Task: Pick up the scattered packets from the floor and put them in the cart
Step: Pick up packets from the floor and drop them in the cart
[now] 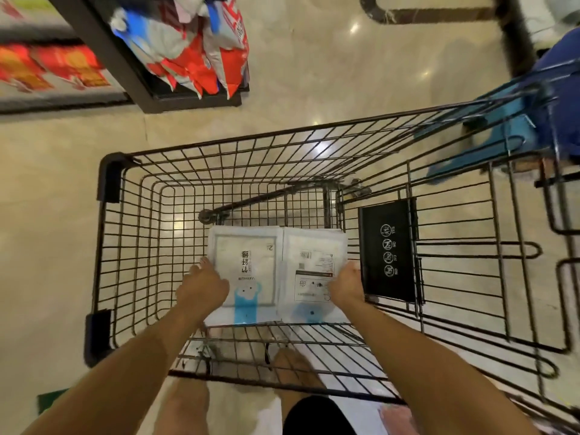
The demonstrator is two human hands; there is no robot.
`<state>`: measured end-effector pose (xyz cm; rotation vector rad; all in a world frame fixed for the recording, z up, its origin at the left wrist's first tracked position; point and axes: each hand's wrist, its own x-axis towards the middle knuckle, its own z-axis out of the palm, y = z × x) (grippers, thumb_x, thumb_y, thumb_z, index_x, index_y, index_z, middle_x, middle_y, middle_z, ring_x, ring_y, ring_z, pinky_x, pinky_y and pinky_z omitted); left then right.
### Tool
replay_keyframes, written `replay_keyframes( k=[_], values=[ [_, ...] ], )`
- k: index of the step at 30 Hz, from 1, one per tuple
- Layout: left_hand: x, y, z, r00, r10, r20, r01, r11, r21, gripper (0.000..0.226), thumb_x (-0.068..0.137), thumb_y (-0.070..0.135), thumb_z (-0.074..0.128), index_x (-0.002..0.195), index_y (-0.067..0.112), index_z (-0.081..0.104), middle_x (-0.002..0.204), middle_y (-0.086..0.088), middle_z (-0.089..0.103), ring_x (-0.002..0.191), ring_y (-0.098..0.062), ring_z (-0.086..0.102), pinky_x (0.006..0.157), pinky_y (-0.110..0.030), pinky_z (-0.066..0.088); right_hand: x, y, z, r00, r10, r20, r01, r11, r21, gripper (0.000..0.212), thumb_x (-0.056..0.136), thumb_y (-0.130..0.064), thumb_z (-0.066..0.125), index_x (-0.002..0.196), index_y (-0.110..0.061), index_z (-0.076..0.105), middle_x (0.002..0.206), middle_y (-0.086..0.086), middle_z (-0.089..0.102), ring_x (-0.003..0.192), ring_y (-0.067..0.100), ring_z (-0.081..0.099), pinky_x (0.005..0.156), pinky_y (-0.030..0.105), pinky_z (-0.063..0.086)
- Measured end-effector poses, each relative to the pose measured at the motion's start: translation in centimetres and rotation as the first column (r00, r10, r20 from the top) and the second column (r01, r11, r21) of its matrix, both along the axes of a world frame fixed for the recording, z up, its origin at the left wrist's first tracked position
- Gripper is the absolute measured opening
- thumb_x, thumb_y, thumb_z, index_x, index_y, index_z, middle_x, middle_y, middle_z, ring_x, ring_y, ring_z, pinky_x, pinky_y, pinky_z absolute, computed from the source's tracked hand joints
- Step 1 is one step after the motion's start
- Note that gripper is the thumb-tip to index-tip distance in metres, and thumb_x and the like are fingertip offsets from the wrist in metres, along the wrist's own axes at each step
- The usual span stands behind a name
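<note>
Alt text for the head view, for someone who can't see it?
The left hand grips the left packet and the right hand the right packet, both white, side by side inside a black wire cart. A shelf of red and white bags stands at upper left.

Black plaque [389, 252] on cart [251, 140], right side: "YES", "NO", "NO", "NO" beside round icons. Left packet [248, 265]: numeral "2" and large Chinese characters, inverted. Right packet [314, 262]: print too small to read.

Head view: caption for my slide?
Left hand and right hand hold two flat white packets inside a black wire cart.
</note>
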<state>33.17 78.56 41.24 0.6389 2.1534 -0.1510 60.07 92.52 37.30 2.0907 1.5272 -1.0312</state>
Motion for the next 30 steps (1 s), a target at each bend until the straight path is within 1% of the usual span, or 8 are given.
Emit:
replay_keyframes(
  k=[3, 7, 9, 12, 15, 20, 25, 30],
  values=[
    [-0.6, 2.3, 6.4, 0.954, -0.282, -0.103, 0.293, 0.949, 0.114, 0.058, 0.097, 0.040, 0.054, 0.145, 0.013, 0.038, 0.124, -0.013, 0.058, 0.110, -0.030, 0.060, 0.087, -0.045, 0.055, -1.6, 0.4, 4.9, 0.977, 0.186, -0.107, -0.189, 0.982, -0.015, 0.047, 0.094, -0.017, 0.070, 0.136, -0.015, 0.048, 0.134, 0.011, 0.059, 0.116, 0.033, 0.063, 0.097, 0.048, 0.059],
    [-1.1, 5.1, 16.7, 0.826, -0.432, -0.364, 0.534, 0.806, 0.255, 0.060, 0.097, 0.047, 0.051, 0.148, 0.018, 0.041, 0.136, -0.009, 0.062, 0.122, -0.029, 0.059, 0.103, -0.050, 0.048, -5.2, 2.1, 17.2, 0.863, 0.474, -0.172, -0.437, 0.874, 0.214, 0.055, 0.102, -0.031, 0.064, 0.152, -0.019, 0.044, 0.147, 0.010, 0.052, 0.131, 0.030, 0.056, 0.107, 0.043, 0.050],
    [-1.5, 5.8, 22.0, 0.773, -0.436, -0.461, 0.583, 0.776, 0.243, 0.067, 0.099, 0.052, 0.046, 0.156, 0.020, 0.032, 0.153, -0.013, 0.048, 0.140, -0.032, 0.045, 0.118, -0.053, 0.033, -7.4, 3.1, 24.2, 0.788, 0.603, -0.126, -0.515, 0.757, 0.402, 0.055, 0.102, -0.038, 0.062, 0.152, -0.020, 0.047, 0.148, 0.008, 0.053, 0.134, 0.027, 0.053, 0.111, 0.043, 0.047],
    [-2.5, 5.7, 30.3, 0.689, -0.387, -0.613, 0.628, 0.740, 0.239, 0.071, 0.101, 0.055, 0.042, 0.160, 0.018, 0.027, 0.162, -0.018, 0.034, 0.150, -0.035, 0.031, 0.124, -0.058, 0.017, -11.4, 4.6, 34.0, 0.674, 0.738, 0.018, -0.589, 0.523, 0.615, 0.055, 0.098, -0.046, 0.063, 0.147, -0.022, 0.053, 0.144, 0.006, 0.058, 0.131, 0.028, 0.055, 0.113, 0.047, 0.044],
    [-4.9, 3.1, 38.4, 0.651, -0.244, -0.719, 0.574, 0.778, 0.256, 0.071, 0.099, 0.059, 0.032, 0.157, 0.018, 0.033, 0.161, -0.019, 0.035, 0.149, -0.036, 0.032, 0.122, -0.060, 0.017, -17.5, 4.2, 43.1, 0.558, 0.813, 0.165, -0.619, 0.276, 0.735, 0.055, 0.094, -0.057, 0.054, 0.139, -0.026, 0.060, 0.142, 0.008, 0.061, 0.126, 0.032, 0.058, 0.112, 0.051, 0.040],
    [-11.2, -5.5, 49.8, 0.582, 0.003, -0.813, 0.348, 0.903, 0.252, 0.071, 0.099, 0.064, 0.038, 0.156, 0.022, 0.033, 0.160, -0.017, 0.037, 0.149, -0.037, 0.031, 0.121, -0.062, 0.016, -28.7, -2.7, 54.4, 0.352, 0.904, 0.240, -0.543, -0.012, 0.840, 0.055, 0.090, -0.061, 0.053, 0.129, -0.025, 0.066, 0.134, 0.009, 0.064, 0.125, 0.034, 0.058, 0.115, 0.061, 0.033],
    [-17.0, -20.5, 56.4, 0.468, 0.164, -0.868, 0.131, 0.959, 0.252, 0.071, 0.097, 0.065, 0.037, 0.153, 0.021, 0.036, 0.156, -0.017, 0.042, 0.145, -0.037, 0.037, 0.120, -0.063, 0.020, -38.2, -15.0, 60.7, 0.100, 0.944, 0.314, -0.487, -0.229, 0.843, 0.061, 0.093, -0.067, 0.051, 0.139, -0.027, 0.059, 0.139, 0.007, 0.061, 0.132, 0.031, 0.053, 0.121, 0.063, 0.024],
    [-19.7, -37.8, 59.6, 0.386, 0.277, -0.880, -0.081, 0.960, 0.266, 0.071, 0.097, 0.069, 0.033, 0.152, 0.023, 0.036, 0.155, -0.014, 0.041, 0.142, -0.036, 0.038, 0.119, -0.062, 0.022, -45.2, -29.6, 63.0, -0.113, 0.934, 0.339, -0.460, -0.352, 0.815, 0.063, 0.096, -0.069, 0.045, 0.144, -0.029, 0.053, 0.145, 0.007, 0.057, 0.137, 0.031, 0.048, 0.121, 0.059, 0.025]
  ],
)
